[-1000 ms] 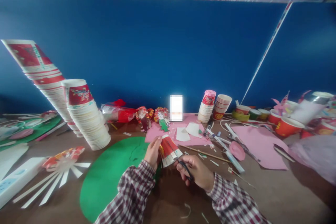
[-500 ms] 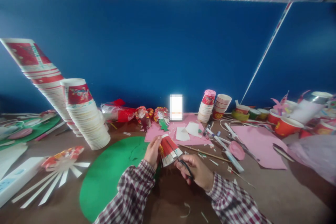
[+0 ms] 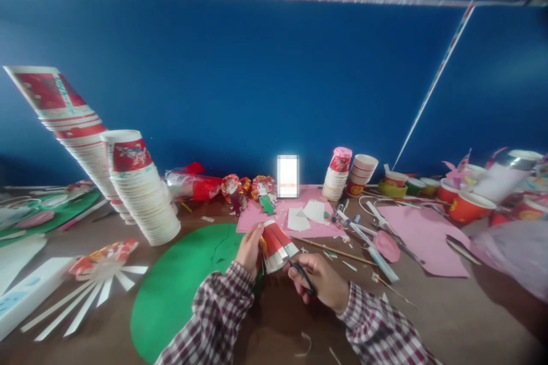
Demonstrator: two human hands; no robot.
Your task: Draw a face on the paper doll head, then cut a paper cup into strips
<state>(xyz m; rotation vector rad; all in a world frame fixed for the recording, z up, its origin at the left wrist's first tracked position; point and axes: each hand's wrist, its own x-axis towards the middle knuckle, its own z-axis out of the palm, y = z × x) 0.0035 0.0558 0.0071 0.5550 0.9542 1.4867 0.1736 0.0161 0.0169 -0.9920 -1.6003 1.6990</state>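
Observation:
A red and white paper cup (image 3: 277, 241) with slits cut into its side is gripped by my left hand (image 3: 249, 248), fingers round its left part. My right hand (image 3: 319, 278) is closed on black-handled scissors (image 3: 306, 282). Their blades point up and left, the tips close to the cup's lower right edge; whether they touch it I cannot tell. Beneath and left of my left hand lies a green round sheet (image 3: 180, 285). Behind the cup are white paper pieces (image 3: 298, 219) on a pink sheet (image 3: 252, 219).
Tall paper cup stacks (image 3: 143, 194) stand at left, near a cut, splayed cup (image 3: 100, 268). Shorter stacks (image 3: 337, 179) stand at the back. A wooden stick (image 3: 336, 249), pens, paper scraps and another pink sheet (image 3: 428, 239) lie at right, with orange cups (image 3: 470, 206) beyond.
The scissors have drawn slightly down and away from the cup's edge, where their blades overlapped it before. My left hand keeps its hold on the cup, nearly still.

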